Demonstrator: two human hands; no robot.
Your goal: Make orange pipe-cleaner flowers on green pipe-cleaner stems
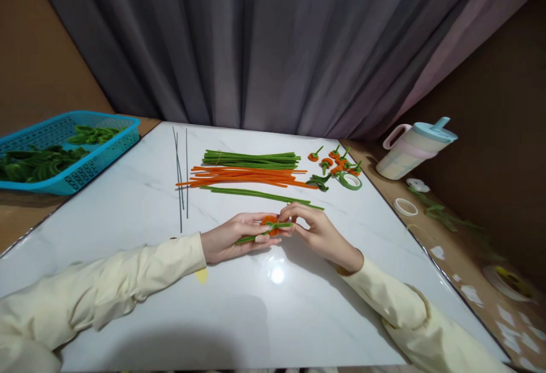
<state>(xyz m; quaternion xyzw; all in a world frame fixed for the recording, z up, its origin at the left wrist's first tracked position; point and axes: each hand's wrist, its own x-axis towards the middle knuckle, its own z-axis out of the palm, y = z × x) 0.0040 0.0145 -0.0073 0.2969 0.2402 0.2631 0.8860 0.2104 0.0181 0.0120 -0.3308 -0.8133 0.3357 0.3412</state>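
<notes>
My left hand [232, 237] is closed around a small fuzzy orange piece [268, 221], with a green pipe cleaner [244, 240] lying across it. My right hand [319, 233] comes in from the other side, its fingers bent in a pinch at the right end of that green pipe cleaner; the fingertips partly hide the contact. Beyond the hands lie two loose green pipe cleaners [260, 193], a spread of orange pipe cleaners [251, 177] and a tied bundle of green ones [251, 160].
Finished orange pieces with green stems [327, 163], curled green leaves [319, 182] and green tape [350, 180] sit back right. Thin wires [186, 174] lie left. A blue basket [70, 179] stands left, a lidded cup [409, 148] and white tape roll [405, 207] right.
</notes>
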